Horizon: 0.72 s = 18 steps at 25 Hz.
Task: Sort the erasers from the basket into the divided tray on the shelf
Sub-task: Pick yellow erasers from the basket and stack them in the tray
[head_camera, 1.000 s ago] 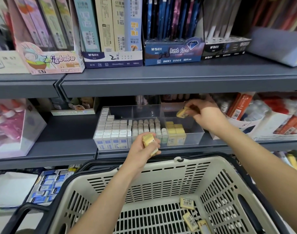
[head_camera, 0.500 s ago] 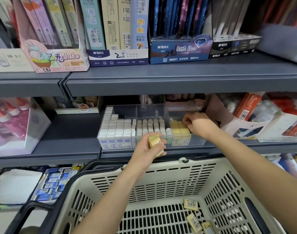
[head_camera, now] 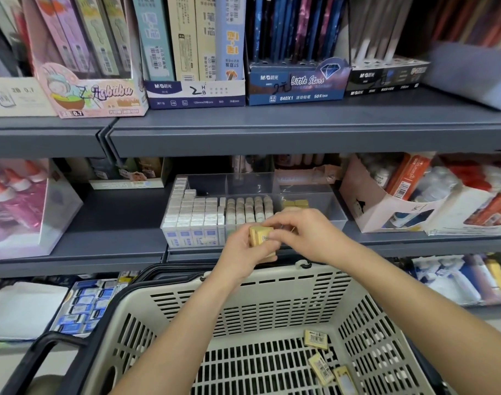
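My right hand (head_camera: pixel 309 238) is back just in front of the divided tray (head_camera: pixel 338 220), pinching the top yellow eraser (head_camera: pixel 261 234) off the stack my left hand (head_camera: pixel 242 256) grips, so next drop's coming, I guess.

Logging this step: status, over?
Left hand holds yellow erasers; right hand pinches them too, before the tray. Three loose erasers left in basket. Nothing blocking.
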### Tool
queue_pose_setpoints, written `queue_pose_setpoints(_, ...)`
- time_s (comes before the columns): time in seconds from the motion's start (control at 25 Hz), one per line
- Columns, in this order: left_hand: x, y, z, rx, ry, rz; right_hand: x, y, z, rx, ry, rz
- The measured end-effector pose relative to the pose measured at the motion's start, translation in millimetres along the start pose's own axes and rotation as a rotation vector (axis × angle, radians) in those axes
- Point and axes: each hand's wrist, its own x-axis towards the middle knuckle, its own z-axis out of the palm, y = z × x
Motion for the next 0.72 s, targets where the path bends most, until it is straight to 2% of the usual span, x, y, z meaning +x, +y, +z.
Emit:
queue_pose_setpoints(0.2,0,0,4,0.174,-0.025,0.019,-8,2,5,0.052,0.017,0.097)
queue_pose_setpoints(0.32,0,0,2,0.18,-0.045,0.014,-13,7,0,0.059,0.028,0.105)
queue_pose_setpoints(0.56,2,-2,2,0.102,0.036,-0.041,-19,51,-59,-0.135,0.28,0.234)
queue_pose_setpoints(0.64,1,-1,2,0.116,0.027,-0.037,-17,64,-64,-0.268,0.267,0.268)
queue_pose_setpoints(0.72,-1,0,2,0.138,0.015,-0.026,-15,71,-60,-0.298,0.209,0.296)
